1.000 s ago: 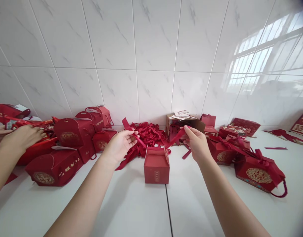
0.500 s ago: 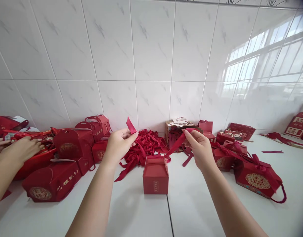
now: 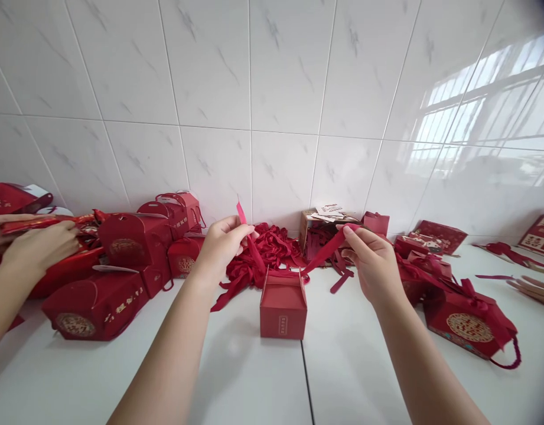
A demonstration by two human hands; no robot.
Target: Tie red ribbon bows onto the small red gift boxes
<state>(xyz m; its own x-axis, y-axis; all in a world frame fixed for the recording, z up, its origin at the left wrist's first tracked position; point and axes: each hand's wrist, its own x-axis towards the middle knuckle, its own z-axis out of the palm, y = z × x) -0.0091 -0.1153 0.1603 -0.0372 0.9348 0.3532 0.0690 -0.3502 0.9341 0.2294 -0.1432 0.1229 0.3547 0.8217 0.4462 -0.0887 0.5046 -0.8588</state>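
A small red box [image 3: 283, 313] stands upright on the white table, between my forearms. A red ribbon [image 3: 323, 254] runs through the top of the box and rises to both sides. Its left end is pinched between the thumb and fingers of my left hand [image 3: 225, 248], with the tip sticking up. My right hand [image 3: 371, 260] grips the other end between thumb and fingers. Behind the box lies a tangled heap of red ribbons [image 3: 276, 247].
Several red boxes [image 3: 94, 306] stand at left, where another person's hands [image 3: 44, 248] handle red packets. Ribbon-tied boxes [image 3: 469, 321] sit at right, near another person's fingers [image 3: 535, 289]. An open carton [image 3: 305, 227] with cards stands by the tiled wall.
The view has tilted and shifted slightly. My right hand is a little farther from the box, still holding the ribbon. Another person's fingers have appeared at the right edge.
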